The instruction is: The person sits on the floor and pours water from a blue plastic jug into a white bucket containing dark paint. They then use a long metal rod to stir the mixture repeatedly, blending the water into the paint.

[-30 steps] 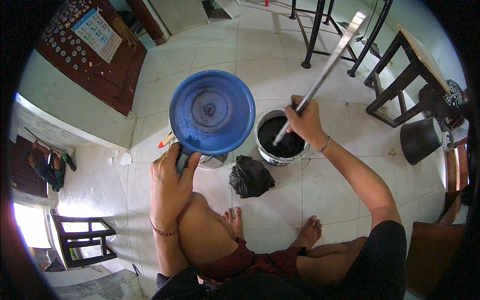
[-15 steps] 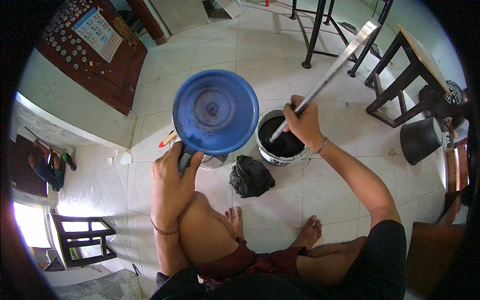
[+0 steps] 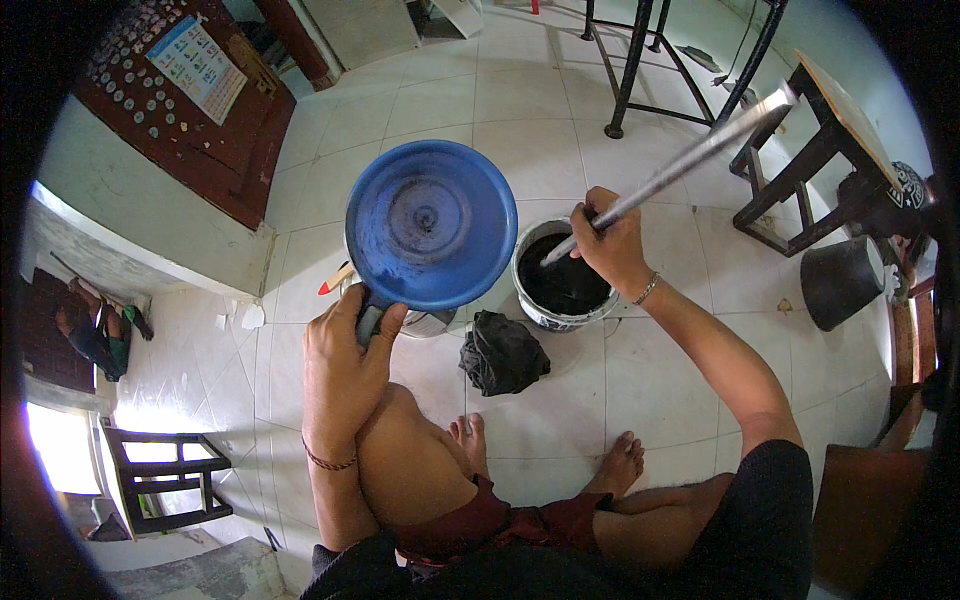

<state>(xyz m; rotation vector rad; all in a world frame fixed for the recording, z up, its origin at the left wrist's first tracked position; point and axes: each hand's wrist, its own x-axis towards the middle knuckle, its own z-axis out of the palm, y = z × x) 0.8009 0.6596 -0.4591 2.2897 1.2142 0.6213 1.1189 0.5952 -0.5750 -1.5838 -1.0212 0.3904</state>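
My left hand (image 3: 345, 365) is closed on the short handle of a round blue plastic dipper (image 3: 430, 225), which hides part of a light-coloured container (image 3: 425, 324) on the floor under it. My right hand (image 3: 612, 245) grips a long silvery metal rod (image 3: 680, 160). The rod slants down into a white bucket (image 3: 560, 322) holding a black liquid (image 3: 562, 290); its lower end is at the liquid, and its upper end points up and to the right, blurred. Between my hands, in front of the bucket, lies a crumpled black cloth or bag (image 3: 503, 353).
A brush with a red-tipped wooden handle (image 3: 337, 280) shows left of the dipper. At the right stand a wood-topped stool (image 3: 800, 160) and a dark bucket (image 3: 842, 283). Black metal legs (image 3: 627, 75) rise at the back. Another stool (image 3: 170, 480) is at the left.
The rod's upper end has swung to the right and nearer, while its lower end stays in the bucket. My right hand has shifted slightly; the left hand and the dipper look unmoved.
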